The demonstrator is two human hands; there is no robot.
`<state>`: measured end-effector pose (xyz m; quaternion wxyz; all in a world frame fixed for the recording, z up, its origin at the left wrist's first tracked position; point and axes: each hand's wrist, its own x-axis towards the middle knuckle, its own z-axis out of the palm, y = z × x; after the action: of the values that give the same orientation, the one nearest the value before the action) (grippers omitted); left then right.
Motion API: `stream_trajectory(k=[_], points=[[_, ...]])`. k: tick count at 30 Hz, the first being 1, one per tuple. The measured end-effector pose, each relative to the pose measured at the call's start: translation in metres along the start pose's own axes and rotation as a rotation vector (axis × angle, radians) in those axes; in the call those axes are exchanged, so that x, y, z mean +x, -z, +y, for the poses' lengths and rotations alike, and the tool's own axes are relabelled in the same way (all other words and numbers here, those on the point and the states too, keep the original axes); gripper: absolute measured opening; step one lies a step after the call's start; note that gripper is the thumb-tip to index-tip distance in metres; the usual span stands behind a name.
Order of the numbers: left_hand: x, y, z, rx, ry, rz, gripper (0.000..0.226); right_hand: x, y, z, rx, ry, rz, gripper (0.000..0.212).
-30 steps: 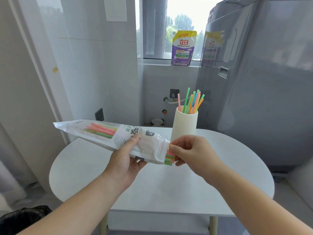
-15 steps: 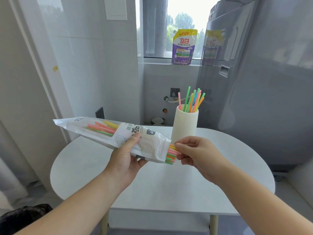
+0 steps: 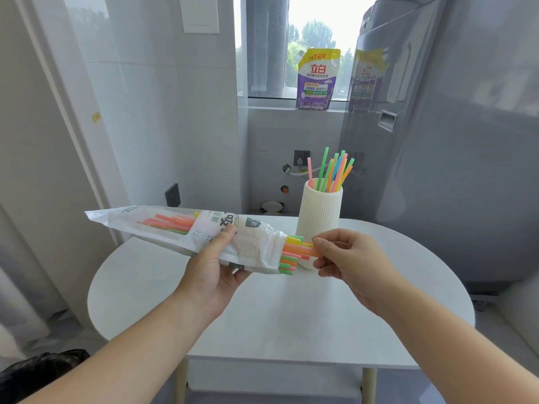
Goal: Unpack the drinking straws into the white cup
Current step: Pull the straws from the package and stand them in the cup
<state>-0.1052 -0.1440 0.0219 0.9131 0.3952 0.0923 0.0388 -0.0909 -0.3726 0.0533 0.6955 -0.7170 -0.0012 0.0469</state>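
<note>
Several coloured straws (image 3: 172,221) lie inside the plastic packet (image 3: 122,220), whose closed end points off to the left above the white table (image 3: 262,316). The left hand (image 3: 210,275) grips the packet round its middle from below, with the thumb pressed on the printed front, and holds it nearly level and clear of the tabletop. At the packet's open mouth a bunch of straw ends (image 3: 291,255) pokes out to the right. The right hand (image 3: 350,263) pinches a few of those ends, orange and yellow ones, between thumb and fingertips. How many it has I cannot tell. Just behind that hand the white cup (image 3: 319,217) sits upright on the table, with roughly ten standing straws (image 3: 332,170) already fanned out of its top. Right of the cup rises a grey appliance (image 3: 452,141).

As I judge it, the job is partway done. One batch is in the cup, and the packet seems to hold at least as many again. What is left is to draw these out, drop them into the cup, and repeat until the packet is empty.
</note>
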Motion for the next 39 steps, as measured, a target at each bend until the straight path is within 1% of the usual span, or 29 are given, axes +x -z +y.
stream_trajectory(k=[3, 6, 8, 12, 16, 19, 23, 25, 28, 30, 32, 35, 37, 39], points=[[0.000, 0.000, 0.000, -0.013, 0.018, 0.027, 0.026, -0.002, -0.001, 0.002, 0.003, 0.033, -0.034, 0.011], [0.000, -0.001, -0.001, -0.023, 0.038, 0.043, 0.021, -0.003, -0.003, 0.002, -0.013, 0.002, -0.115, 0.013], [0.000, -0.001, -0.001, -0.027, 0.042, 0.053, 0.021, -0.004, -0.005, 0.003, -0.027, -0.023, -0.137, 0.012], [0.000, -0.002, -0.001, -0.026, 0.043, 0.069, 0.026, -0.002, -0.005, 0.004, 0.005, -0.003, -0.090, 0.005], [0.000, -0.004, 0.000, -0.035, 0.047, 0.074, 0.029, -0.002, -0.006, 0.004, 0.028, 0.022, -0.063, 0.002], [0.000, -0.004, 0.000, -0.042, 0.046, 0.074, 0.026, -0.003, -0.010, 0.005, 0.033, 0.057, -0.041, 0.010], [0.001, -0.004, 0.001, -0.042, 0.052, 0.077, 0.020, -0.002, -0.009, 0.003, -0.054, 0.092, -0.022, 0.003], [0.001, -0.003, 0.003, -0.051, 0.047, 0.085, 0.020, -0.002, -0.007, 0.002, -0.069, 0.109, -0.012, 0.004], [0.002, -0.001, 0.005, -0.058, 0.031, 0.086, 0.022, -0.003, -0.003, 0.000, 0.002, 0.122, -0.023, 0.005], [0.002, -0.002, 0.004, -0.046, 0.023, 0.078, 0.024, -0.004, -0.004, 0.000, 0.040, 0.125, -0.068, 0.016], [0.001, -0.003, 0.001, -0.033, 0.021, 0.070, 0.027, -0.004, -0.005, 0.001, -0.032, 0.151, -0.083, 0.027], [0.001, -0.004, -0.002, -0.020, 0.012, 0.061, 0.030, -0.005, -0.008, 0.004, -0.249, 0.240, -0.039, 0.033], [0.001, -0.005, -0.004, -0.018, 0.005, 0.056, 0.031, -0.006, -0.008, 0.007, -0.361, 0.300, -0.020, 0.032], [0.002, -0.005, -0.004, -0.020, 0.004, 0.054, 0.032, -0.006, -0.009, 0.009, -0.400, 0.329, 0.003, 0.024]])
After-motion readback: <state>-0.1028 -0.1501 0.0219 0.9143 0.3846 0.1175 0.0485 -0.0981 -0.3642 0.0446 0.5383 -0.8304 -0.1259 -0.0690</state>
